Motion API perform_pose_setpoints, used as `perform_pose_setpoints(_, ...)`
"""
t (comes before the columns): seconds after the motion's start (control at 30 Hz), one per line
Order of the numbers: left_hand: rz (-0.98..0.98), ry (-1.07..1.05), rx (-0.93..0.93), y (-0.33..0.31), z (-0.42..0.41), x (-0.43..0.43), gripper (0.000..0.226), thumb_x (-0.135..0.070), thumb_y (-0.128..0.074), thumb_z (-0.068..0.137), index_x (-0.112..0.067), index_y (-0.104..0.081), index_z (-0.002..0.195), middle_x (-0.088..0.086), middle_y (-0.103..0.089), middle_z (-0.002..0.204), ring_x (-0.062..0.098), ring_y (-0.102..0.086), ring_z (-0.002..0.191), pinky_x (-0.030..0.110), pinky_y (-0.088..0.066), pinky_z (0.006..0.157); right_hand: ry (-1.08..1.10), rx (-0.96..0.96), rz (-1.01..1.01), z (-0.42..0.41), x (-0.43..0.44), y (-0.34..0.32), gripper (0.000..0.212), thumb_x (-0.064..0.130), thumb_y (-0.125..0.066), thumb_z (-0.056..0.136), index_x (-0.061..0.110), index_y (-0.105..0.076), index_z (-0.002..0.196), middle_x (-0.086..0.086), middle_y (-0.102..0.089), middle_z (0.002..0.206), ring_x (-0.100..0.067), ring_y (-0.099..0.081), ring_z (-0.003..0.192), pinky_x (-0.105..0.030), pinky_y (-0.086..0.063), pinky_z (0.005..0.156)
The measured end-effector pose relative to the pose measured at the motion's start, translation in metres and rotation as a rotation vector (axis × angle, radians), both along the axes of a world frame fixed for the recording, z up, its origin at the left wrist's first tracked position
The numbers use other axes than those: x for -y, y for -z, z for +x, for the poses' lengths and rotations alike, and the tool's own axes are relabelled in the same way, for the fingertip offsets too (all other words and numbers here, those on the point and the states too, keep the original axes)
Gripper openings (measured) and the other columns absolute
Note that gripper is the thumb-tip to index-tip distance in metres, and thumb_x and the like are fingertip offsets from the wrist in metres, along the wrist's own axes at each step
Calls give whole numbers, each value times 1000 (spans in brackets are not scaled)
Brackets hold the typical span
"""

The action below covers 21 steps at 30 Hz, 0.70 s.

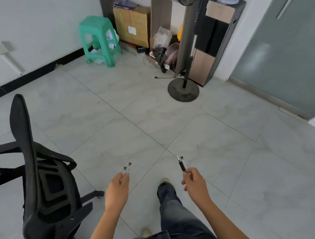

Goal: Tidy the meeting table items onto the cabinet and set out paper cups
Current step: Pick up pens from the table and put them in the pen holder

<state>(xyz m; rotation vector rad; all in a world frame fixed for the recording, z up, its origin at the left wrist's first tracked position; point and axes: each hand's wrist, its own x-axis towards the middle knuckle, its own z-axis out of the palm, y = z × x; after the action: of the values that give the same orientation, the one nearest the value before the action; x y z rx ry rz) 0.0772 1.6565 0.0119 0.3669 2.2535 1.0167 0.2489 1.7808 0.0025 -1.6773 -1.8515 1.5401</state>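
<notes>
My left hand pinches two clear pens between thumb and curled fingers, ends pointing toward the pedestal fan. My right hand grips two black-gripped pens likewise. Both pairs hang above the tiled floor, well short of the fan's round base. The black office chair stands left of the fan, nearer me; the green plastic stool stands beyond the fan, to its left.
</notes>
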Motion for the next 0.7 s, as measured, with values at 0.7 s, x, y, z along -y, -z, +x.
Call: perform_pose_setpoints(0.7, 31, -400, -67, 1, -204, -197, 33, -21, -42, 94, -8, -40, 64, 9, -39, 59, 20, -32, 52, 31, -23, 53, -323, -49, -6, -251, -268, 2, 8, 20, -43, 93, 15, -49, 90, 4, -54, 69, -12, -49, 60, -33, -43, 67)
